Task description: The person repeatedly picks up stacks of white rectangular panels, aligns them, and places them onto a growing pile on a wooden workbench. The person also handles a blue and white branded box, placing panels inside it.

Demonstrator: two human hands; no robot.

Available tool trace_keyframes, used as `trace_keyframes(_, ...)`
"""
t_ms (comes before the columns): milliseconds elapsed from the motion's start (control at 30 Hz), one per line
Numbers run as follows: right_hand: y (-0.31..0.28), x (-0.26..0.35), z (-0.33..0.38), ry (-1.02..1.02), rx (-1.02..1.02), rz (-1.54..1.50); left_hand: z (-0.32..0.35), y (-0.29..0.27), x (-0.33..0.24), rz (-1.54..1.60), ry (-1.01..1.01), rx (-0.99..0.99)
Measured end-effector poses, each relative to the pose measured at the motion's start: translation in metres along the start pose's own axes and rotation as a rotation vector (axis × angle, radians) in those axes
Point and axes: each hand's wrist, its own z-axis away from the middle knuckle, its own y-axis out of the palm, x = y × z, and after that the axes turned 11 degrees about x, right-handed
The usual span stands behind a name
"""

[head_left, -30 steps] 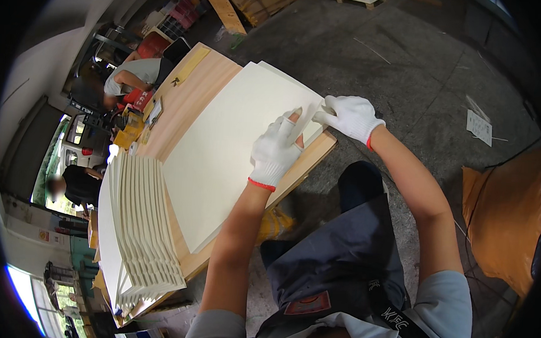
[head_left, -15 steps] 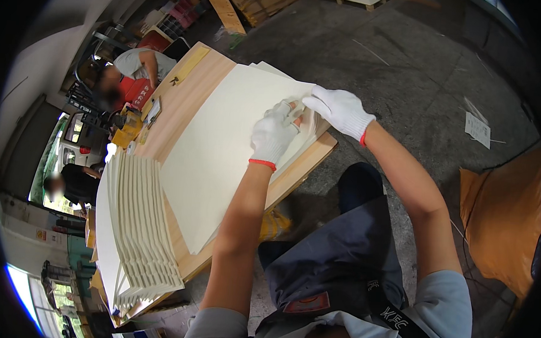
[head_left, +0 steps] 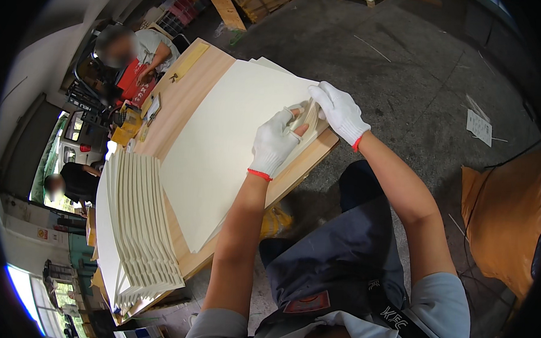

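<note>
A wide stack of large cream paper sheets (head_left: 223, 137) lies on a wooden table, its right corner bent up into a fan of edges. My right hand (head_left: 340, 113), in a white knit glove with a red cuff, is closed on that raised corner. Beside it, my left hand (head_left: 274, 142) rests on the top sheet in a similar glove with bare thumb and fingertip showing. Its thumb and forefinger are apart, pointing at the fanned edges. The other left fingers are partly hidden.
Several layered bundles of cream sheets (head_left: 144, 224) stand at the table's left. Along its far side are a yellow strip (head_left: 190, 63), a clipboard (head_left: 155, 108) and a yellow box (head_left: 126, 128). One person (head_left: 152, 55) sits beyond the table, another stands farther back. An orange sack (head_left: 501, 215) is at right.
My right hand has shifted slightly down and right, bending the sheet corner up. My left thumb and forefinger have spread apart. The seated person has raised their head.
</note>
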Motion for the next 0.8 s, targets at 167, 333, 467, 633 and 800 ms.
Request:
trace_keyframes(167,0.002,-0.003,-0.001,-0.006,-0.006,0.017,-0.001,0.002,0.006,-0.029,0.032,-0.021)
trace_keyframes(333,0.006,-0.011,-0.004,-0.052,-0.038,0.121,0.001,0.007,0.002,0.143,0.100,-0.099)
trace_keyframes(467,0.004,-0.009,-0.005,-0.021,-0.005,0.111,0.000,0.008,0.007,-0.039,0.096,-0.063)
trace_keyframes(633,0.006,-0.015,-0.007,-0.042,-0.043,0.123,0.002,0.007,0.001,-0.042,0.094,-0.047)
trace_keyframes(800,0.003,-0.011,-0.004,-0.003,-0.006,0.079,0.001,0.005,-0.002,-0.017,-0.028,0.018)
